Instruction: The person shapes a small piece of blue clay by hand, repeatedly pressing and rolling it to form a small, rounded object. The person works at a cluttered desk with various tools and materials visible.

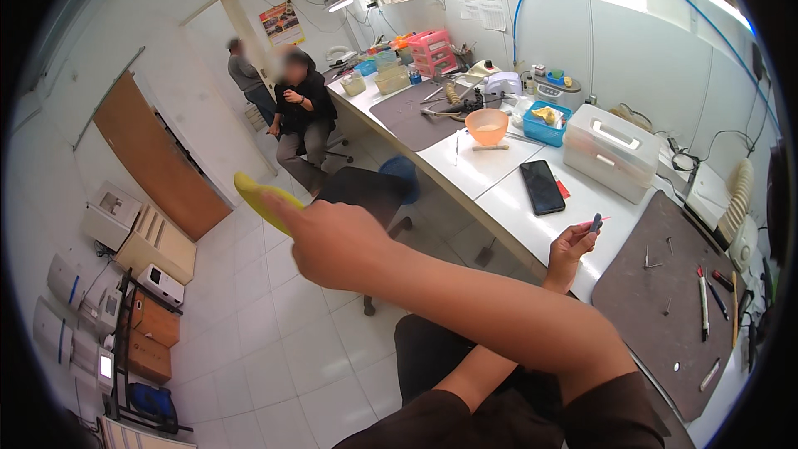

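My right arm crosses over my left and reaches to the left. My right hand (pixel 337 241) is closed around a flat, curved yellow-green piece (pixel 262 199), held in the air above the floor; its kind is not clear. My left hand (pixel 568 254), by the bench edge, pinches a small grey-blue piece (pixel 595 223) with a thin pink-red part sticking out. Beyond the left hand, a black phone (pixel 542 187) lies on the white bench (pixel 490 170), partly over a small red item (pixel 564 189).
An orange bowl (pixel 486 126), a blue basket (pixel 546 122) and a clear lidded box (pixel 611 150) stand along the bench. Small metal pieces and pens lie on the brown mat (pixel 657 308). A black chair (pixel 370 195) stands beside the bench; a person (pixel 303 112) sits farther back, another stands behind.
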Demonstrator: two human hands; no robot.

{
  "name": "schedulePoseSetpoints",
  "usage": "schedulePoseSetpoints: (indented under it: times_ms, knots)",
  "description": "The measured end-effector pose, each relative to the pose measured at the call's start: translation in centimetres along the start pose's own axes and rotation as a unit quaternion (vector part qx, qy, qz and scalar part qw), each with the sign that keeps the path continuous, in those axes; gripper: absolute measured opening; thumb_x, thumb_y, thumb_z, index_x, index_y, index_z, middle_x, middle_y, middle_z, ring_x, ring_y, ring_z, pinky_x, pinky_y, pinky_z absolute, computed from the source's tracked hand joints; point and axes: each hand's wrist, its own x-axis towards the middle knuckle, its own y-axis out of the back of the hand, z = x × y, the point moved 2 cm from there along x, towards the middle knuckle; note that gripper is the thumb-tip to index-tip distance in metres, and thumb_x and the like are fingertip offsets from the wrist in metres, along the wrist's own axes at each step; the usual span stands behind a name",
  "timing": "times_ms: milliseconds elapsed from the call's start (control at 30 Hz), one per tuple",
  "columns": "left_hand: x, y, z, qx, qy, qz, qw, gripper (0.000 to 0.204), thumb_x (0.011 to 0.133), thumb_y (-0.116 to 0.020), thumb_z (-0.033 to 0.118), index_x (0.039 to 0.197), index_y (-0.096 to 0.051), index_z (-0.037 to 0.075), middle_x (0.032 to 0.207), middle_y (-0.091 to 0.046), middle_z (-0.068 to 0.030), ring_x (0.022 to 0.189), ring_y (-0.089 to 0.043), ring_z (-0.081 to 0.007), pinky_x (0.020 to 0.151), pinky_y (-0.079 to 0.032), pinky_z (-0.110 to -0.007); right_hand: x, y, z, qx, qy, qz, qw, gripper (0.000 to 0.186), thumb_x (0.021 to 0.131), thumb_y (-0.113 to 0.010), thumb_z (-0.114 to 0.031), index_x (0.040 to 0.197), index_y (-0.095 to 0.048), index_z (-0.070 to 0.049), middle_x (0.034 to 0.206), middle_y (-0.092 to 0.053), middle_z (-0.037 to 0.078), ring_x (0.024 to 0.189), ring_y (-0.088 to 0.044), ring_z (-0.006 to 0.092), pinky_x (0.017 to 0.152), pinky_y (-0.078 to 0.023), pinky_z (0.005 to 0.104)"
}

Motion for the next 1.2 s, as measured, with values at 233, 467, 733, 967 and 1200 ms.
schedulePoseSetpoints:
  times_ms: [233, 467, 733, 967, 1200]
  knots:
    - [0.0, 1.9, -1.0, 0.019, -0.02, 0.044, 0.999, 0.032, 0.095, -0.074, 0.012, 0.122, -0.066, -0.002, 0.104, -0.073, -0.0051, 0.087, -0.062, -0.0074, 0.082, -0.05, -0.025, -16.4, 1.1, 10.6, -0.129, 0.074, -0.008, 0.989, 0.041, 0.091, -0.069, -0.016, 0.132, -0.064, -0.02, 0.086, -0.067, 0.003, 0.068, -0.068, 0.0246, 0.057, -0.053, 0.0388]
    - [-0.4, -0.7, -0.5, 0.109, -0.011, 0.002, 0.994, 0.03, 0.097, -0.072, 0.012, 0.124, -0.066, -0.001, 0.11, -0.071, -0.0053, 0.098, -0.064, -0.0099, 0.088, -0.052, -0.028, -39.4, 5.1, 19.7, -0.012, -0.297, 0.196, 0.935, 0.034, 0.084, -0.071, -0.001, 0.118, -0.068, -0.005, 0.068, -0.06, 0.003, 0.058, -0.054, 0.0111, 0.054, -0.04, 0.0272]
    - [-2.5, -1.0, 1.3, 0.319, -0.027, -0.02, 0.947, 0.031, 0.095, -0.073, 0.011, 0.122, -0.067, -0.004, 0.12, -0.071, -0.0126, 0.111, -0.066, -0.0155, 0.095, -0.053, -0.03, -40.0, 4.4, 22.1, 0.132, -0.336, 0.277, 0.891, 0.057, 0.085, -0.069, 0.0, 0.139, -0.051, -0.004, 0.075, -0.056, 0.0, 0.064, -0.052, 0.0068, 0.059, -0.041, 0.0236]
    - [-3.0, -1.4, 1.3, 0.341, -0.078, -0.036, 0.936, 0.031, 0.093, -0.075, 0.009, 0.121, -0.068, -0.002, 0.121, -0.071, -0.0149, 0.11, -0.068, -0.0195, 0.096, -0.053, -0.032, -40.6, 4.3, 23.0, 0.186, -0.367, 0.329, 0.85, 0.071, 0.087, -0.067, -0.002, 0.151, -0.039, -0.006, 0.09, -0.056, 0.004, 0.073, -0.055, 0.0078, 0.064, -0.045, 0.0233]
    - [-3.4, -1.5, 1.3, 0.334, -0.087, -0.069, 0.936, 0.033, 0.09, -0.075, 0.005, 0.122, -0.068, 0.001, 0.123, -0.07, -0.016, 0.111, -0.069, -0.0231, 0.097, -0.053, -0.034, -39.7, 4.9, 22.7, 0.249, -0.38, 0.401, 0.795, 0.067, 0.093, -0.065, -0.01, 0.154, -0.037, -0.006, 0.094, -0.056, 0.005, 0.067, -0.054, 0.0059, 0.055, -0.042, 0.0199]
